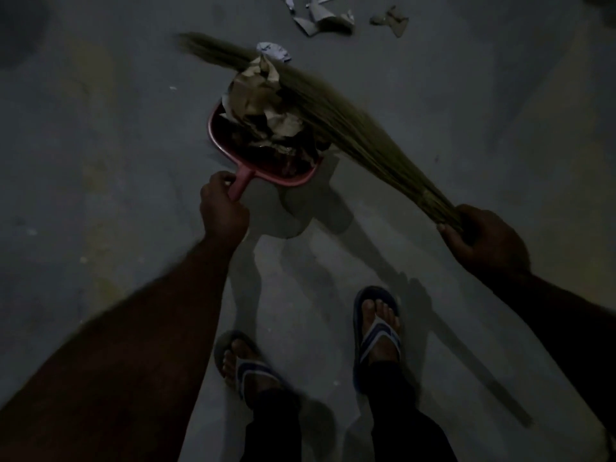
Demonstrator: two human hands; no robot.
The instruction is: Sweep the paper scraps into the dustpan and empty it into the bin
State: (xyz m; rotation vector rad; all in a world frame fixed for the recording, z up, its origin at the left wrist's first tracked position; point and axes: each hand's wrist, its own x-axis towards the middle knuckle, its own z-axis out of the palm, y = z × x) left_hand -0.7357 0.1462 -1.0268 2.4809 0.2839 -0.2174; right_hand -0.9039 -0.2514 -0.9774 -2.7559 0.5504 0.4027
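The left hand has its grip wrapped tight round the short handle of the pink dustpan, which sits on the floor just ahead of it. Crumpled paper scraps heap high in the pan: light and springy, likely to tumble off if it tilts, so it wants carrying level. The grass broom lies across the pile, soft and whippy; the right hand grips its bound neck. More scraps lie beyond the dustpan.
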